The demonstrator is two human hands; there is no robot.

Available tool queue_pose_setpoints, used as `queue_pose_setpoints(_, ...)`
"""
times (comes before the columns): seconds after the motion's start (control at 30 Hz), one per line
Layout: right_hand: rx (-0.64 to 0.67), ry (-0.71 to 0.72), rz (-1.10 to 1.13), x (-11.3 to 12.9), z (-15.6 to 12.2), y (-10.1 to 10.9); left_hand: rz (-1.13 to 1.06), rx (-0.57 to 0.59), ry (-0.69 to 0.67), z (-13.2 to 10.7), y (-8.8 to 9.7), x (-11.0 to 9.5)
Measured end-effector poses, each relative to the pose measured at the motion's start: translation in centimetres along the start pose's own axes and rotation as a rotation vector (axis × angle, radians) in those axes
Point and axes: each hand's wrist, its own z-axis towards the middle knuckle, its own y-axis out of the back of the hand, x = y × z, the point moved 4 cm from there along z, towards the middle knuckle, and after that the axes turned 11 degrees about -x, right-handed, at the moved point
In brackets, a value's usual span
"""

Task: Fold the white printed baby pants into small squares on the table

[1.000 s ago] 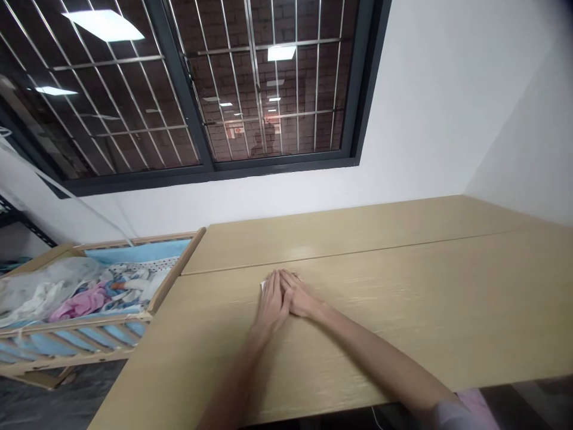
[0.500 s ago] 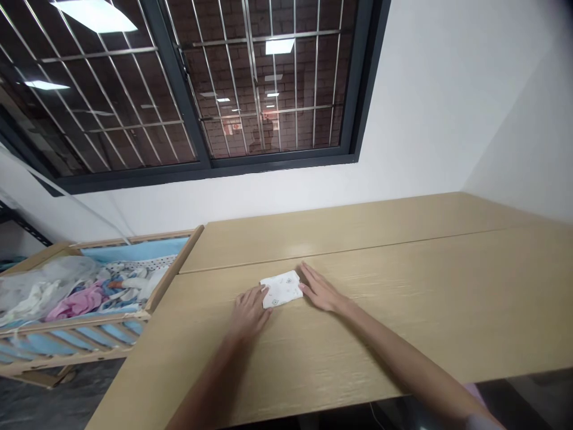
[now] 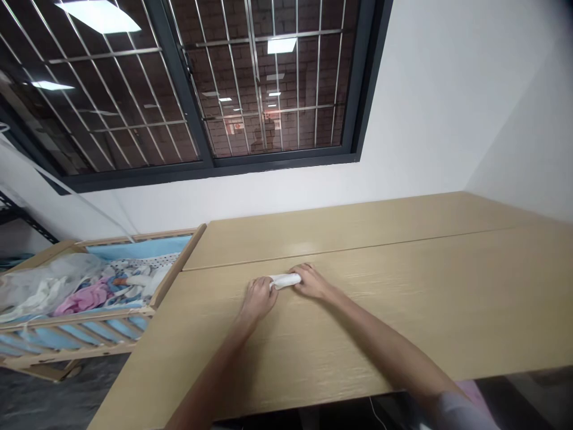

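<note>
Two hands, head view: my left hand [image 3: 260, 296] and right hand [image 3: 310, 280] are curled, each gripping one end of the white piece [image 3: 285, 281].
White piece: between my hands, above or on the bench [image 3: 403, 298]; contact I can't tell.
Change: it lay flat, print showing, my fingers spread beside it; now it's a narrow band.
Meaning: handling seems to have passed from flattening to gripping.
Crib [image 3: 179, 264]: well left of my left hand.
</note>
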Motion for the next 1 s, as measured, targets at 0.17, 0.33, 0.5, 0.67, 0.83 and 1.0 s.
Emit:
queue_pose_setpoints(0.17, -0.049, -0.224, 0.478, -0.5, 4.8, 2.3, -0.075, -0.034, 0.234, 0.3, 2.3, -0.3)
queue_pose_setpoints(0.33, 0.148, -0.376, 0.375, -1.4, 6.7, -0.2, -0.089, 0.094, 0.405, -1.3, 0.0, 0.0)
queue_pose_setpoints(0.5, 0.174, -0.363, 0.249, -2.3, 6.1, -3.1, 0.039, 0.117, 0.446, -2.4, -0.9, -1.1)
queue_pose_setpoints(0.67, 0.099, -0.104, 0.166, 0.7, 4.8, -1.2, 0.126, -0.005, 0.298, -4.8, -0.2, -4.7)
queue_pose_setpoints(0.83, 0.293, 0.436, 0.149, 5.8, 0.6, -0.9, 0.172, -0.012, 0.109, -8.7, -3.4, -6.8)
queue_pose_setpoints(1.0, 0.421, 0.448, 0.201, 3.9, -1.0, -2.5, 0.191, 0.025, 0.122, -9.5, -4.6, -6.5)
